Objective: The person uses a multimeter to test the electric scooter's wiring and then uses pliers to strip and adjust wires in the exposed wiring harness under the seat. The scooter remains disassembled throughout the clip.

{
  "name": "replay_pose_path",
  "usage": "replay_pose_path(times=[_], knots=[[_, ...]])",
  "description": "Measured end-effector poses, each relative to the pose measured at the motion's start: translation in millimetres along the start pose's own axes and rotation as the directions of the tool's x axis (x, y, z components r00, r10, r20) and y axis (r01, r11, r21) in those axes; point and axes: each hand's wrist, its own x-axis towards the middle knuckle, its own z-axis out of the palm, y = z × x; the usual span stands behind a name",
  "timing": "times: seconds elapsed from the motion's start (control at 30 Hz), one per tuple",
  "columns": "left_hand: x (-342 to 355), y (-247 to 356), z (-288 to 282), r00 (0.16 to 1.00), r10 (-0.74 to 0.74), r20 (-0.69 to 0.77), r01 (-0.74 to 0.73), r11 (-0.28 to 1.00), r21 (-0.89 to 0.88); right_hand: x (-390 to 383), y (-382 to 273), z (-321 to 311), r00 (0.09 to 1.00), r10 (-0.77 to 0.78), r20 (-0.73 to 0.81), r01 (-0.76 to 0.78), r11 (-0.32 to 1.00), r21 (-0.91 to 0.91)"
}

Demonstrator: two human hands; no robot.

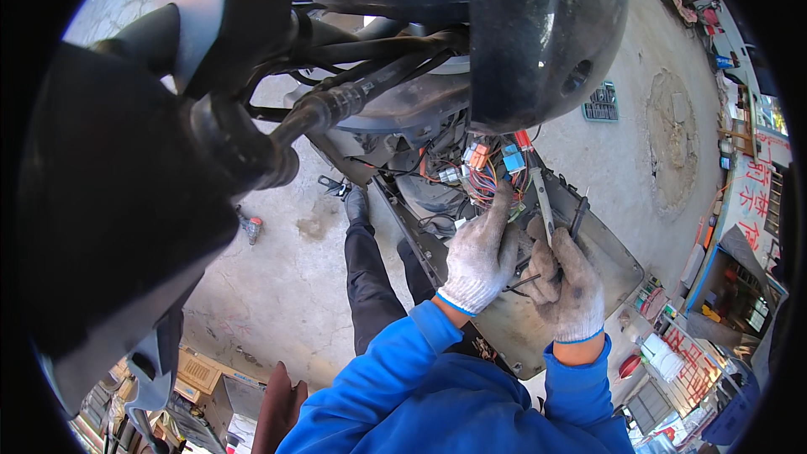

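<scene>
Knit cotton gloves worn. Left hand [477,254]: fingers stretched narrow into the tangled coloured wire bundle [481,175] inside the scooter's opened front. Right hand [568,279]: fingers closed round slim metal pliers [545,207]. Grey flat panel [607,262] beneath. Glossy black helmet [546,25] and handlebar [252,130] block the upper view.

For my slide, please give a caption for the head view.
Gloved left hand reaches into scooter wiring; gloved right hand holds pliers.

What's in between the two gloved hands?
In the head view, thin black wires run between the left hand and the right hand. The right hand holds a slim tool pointing up at the bundle of coloured wires.
</scene>
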Motion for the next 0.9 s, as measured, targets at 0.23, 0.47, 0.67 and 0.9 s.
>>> replay_pose_path(times=[0.23,0.47,0.67,0.9], knots=[[-3,-6,-5,0.998,-0.068,-0.019,0.066,0.995,-0.078,-3,-10,-2,0.997,-0.02,-0.074,0.016,0.998,-0.053],[-5,-33,-14,0.967,-0.142,-0.209,0.084,0.961,-0.265,-1,-11,-9,0.994,-0.055,-0.093,0.057,0.998,0.018],[8,-56,-19,0.867,-0.457,-0.198,0.316,0.812,-0.491,-1,-14,-12,0.998,-0.066,0.002,0.066,0.997,0.031],[35,-56,-23,0.854,-0.471,-0.22,0.305,0.798,-0.52,-2,-12,-9,0.996,-0.075,-0.041,0.074,0.997,-0.021]])
